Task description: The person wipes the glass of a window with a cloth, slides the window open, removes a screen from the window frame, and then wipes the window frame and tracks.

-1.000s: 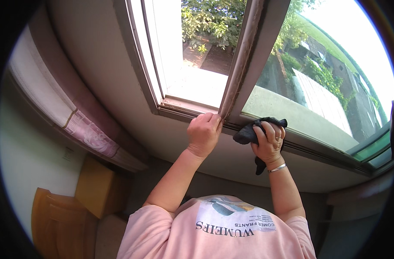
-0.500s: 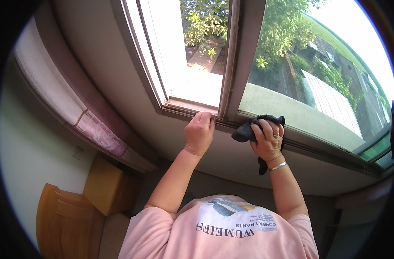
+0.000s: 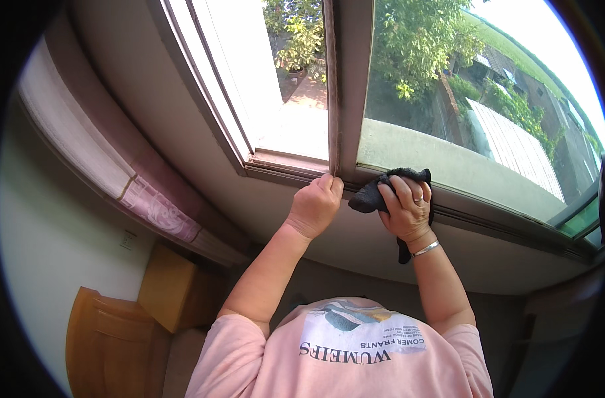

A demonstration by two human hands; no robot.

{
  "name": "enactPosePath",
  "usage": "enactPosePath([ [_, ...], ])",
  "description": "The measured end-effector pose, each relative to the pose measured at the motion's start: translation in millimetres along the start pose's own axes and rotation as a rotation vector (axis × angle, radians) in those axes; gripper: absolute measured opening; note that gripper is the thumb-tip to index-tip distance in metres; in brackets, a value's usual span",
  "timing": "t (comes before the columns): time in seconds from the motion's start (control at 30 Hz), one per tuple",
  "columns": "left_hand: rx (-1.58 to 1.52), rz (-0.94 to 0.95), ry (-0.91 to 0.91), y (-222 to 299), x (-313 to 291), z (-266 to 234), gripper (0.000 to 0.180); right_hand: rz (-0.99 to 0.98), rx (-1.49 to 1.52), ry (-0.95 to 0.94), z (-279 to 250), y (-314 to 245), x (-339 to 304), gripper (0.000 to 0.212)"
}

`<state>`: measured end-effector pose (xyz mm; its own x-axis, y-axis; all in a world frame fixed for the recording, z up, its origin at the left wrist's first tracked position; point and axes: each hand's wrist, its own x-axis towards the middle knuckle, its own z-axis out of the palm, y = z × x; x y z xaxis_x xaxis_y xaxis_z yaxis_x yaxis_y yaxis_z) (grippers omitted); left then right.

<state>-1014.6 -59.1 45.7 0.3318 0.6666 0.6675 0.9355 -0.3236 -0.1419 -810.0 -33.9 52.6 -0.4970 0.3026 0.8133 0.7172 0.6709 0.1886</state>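
Observation:
My right hand [image 3: 408,207] is wrapped round a bunched black cloth [image 3: 366,198], at the lower rail of the glazed sliding window sash [image 3: 350,86]. One end of the cloth hangs below my palm beside the wrist. To its left, my left hand [image 3: 315,205] is closed, its fingertips pinched together against the bottom of the sash's upright edge. Whatever those fingers hold, if anything, is hidden. The window track [image 3: 286,162] runs along the sill, and its left stretch lies under the open part of the window.
A pale pink curtain [image 3: 158,205] hangs at the left. Below it are a wooden box-like piece [image 3: 166,285] and a wooden headboard-like panel [image 3: 113,338]. A wall socket [image 3: 126,240] is beside the curtain. Trees [image 3: 415,50] and a white corrugated sheet [image 3: 514,149] show outside.
My left hand has shifted right along the track to the foot of the sash's upright. My right hand and the cloth have moved slightly left. The view has also shifted a little.

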Motion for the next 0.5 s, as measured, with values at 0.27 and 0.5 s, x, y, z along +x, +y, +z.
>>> enactPosePath([
  [0.27, -0.525, -0.451, 0.185, 0, -8, 4, 0.01, -0.007, -0.009, 0.011, 2, 0, -3, 0.047],
  [0.5, -0.393, -0.436, -0.01, -11, 3, 4, 0.009, -0.016, -0.01, 0.02, 3, 0, -2, 0.042],
])
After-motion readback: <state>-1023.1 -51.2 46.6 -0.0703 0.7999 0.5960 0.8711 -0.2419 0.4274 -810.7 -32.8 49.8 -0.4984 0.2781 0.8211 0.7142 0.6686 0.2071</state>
